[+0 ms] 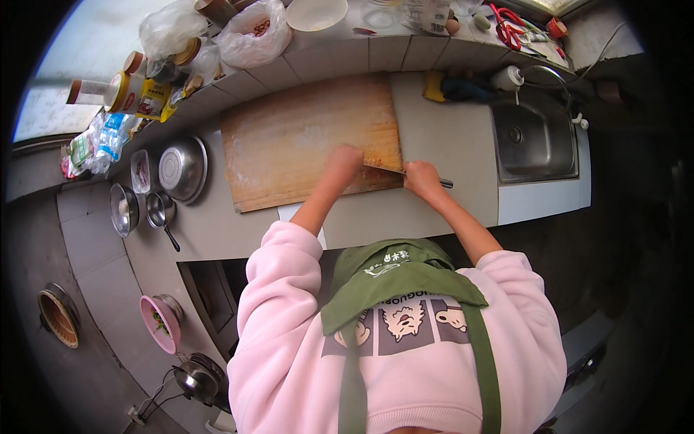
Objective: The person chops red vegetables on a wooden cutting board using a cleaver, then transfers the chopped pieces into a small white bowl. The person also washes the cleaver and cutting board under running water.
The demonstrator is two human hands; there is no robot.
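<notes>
My right hand (422,177) is closed around the handle end of a knife (386,169), whose dark metal handle tip sticks out to the right. The blade lies low over the right part of a large wooden cutting board (282,141). My left hand (345,159) is at the far end of the blade, blurred, with its fingers bent; whether it presses on the blade I cannot tell. Small orange-red chopped bits (373,161) lie on the board beside the blade. Whitish powdery marks show on the board's left and middle parts.
A metal basin (181,169), a small pot (160,210), a metal bowl (124,210) and a clear tray (141,171) stand left of the board. A steel sink (534,141) is at the right. Bags, jars and red scissors (507,27) crowd the ledge behind.
</notes>
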